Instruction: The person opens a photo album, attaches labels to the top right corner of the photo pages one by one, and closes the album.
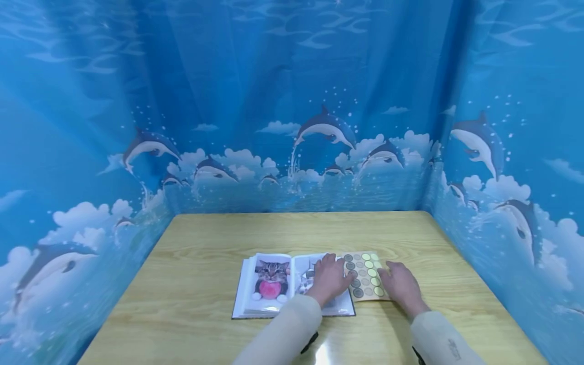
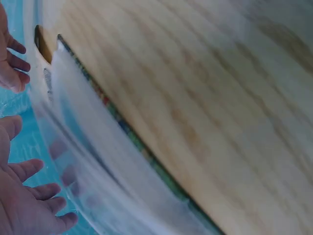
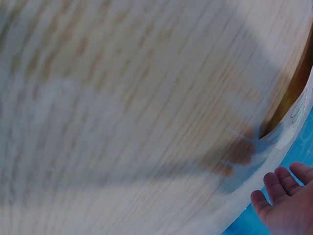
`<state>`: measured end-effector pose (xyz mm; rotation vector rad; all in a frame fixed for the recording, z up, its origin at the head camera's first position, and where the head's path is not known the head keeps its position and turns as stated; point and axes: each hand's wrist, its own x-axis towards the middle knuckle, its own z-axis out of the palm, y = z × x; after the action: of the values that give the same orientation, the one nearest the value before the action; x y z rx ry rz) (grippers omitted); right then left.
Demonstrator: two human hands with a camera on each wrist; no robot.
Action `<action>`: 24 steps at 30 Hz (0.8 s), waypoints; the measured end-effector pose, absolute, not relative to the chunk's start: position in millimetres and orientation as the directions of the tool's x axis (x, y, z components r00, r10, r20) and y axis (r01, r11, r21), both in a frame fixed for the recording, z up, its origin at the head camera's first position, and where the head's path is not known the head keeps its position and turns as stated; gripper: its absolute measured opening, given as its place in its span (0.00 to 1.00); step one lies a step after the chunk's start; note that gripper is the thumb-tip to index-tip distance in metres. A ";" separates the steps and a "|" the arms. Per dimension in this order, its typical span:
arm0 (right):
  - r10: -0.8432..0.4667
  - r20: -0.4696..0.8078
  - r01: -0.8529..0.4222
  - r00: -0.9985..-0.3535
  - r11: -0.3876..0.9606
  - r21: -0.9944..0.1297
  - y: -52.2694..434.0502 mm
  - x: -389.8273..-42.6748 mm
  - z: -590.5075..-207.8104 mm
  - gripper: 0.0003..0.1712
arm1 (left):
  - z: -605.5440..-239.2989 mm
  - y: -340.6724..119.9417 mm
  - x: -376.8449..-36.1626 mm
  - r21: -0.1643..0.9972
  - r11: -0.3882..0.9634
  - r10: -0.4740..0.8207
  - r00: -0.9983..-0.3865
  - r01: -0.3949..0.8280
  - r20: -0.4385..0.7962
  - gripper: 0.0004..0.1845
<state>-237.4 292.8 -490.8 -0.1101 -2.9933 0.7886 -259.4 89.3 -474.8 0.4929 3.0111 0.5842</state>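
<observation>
Two hands sit flat w/ relaxed fingers, gripping nothing: left hand [image 1: 329, 279] on the right page of the open book [image 1: 274, 286], right hand [image 1: 401, 284] on the table [image 1: 205, 243] just beside the sticker sheet [image 1: 365, 274]. Sheet lies btwn both hands, touching each, approx equally near. Its long axis runs away from the person, near end toward the wrists, left edge tucked by the book.
</observation>
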 end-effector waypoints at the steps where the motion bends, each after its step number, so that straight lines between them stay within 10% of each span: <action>1: 0.082 0.023 0.060 -0.996 0.867 -0.495 292.4 -237.1 -490.6 0.33 | -477.1 91.1 -259.8 0.367 0.883 0.308 -0.951 0.292 0.015 0.30; 24: 0.090 -0.017 0.089 -0.996 0.913 -0.399 288.8 -232.5 -501.1 0.30 | -504.5 98.1 -253.3 0.218 0.917 0.343 -0.940 0.334 -0.001 0.30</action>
<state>-232.5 288.8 -501.1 -0.1442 -3.0704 0.6406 -253.3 98.1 -504.5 0.5361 3.0370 0.3351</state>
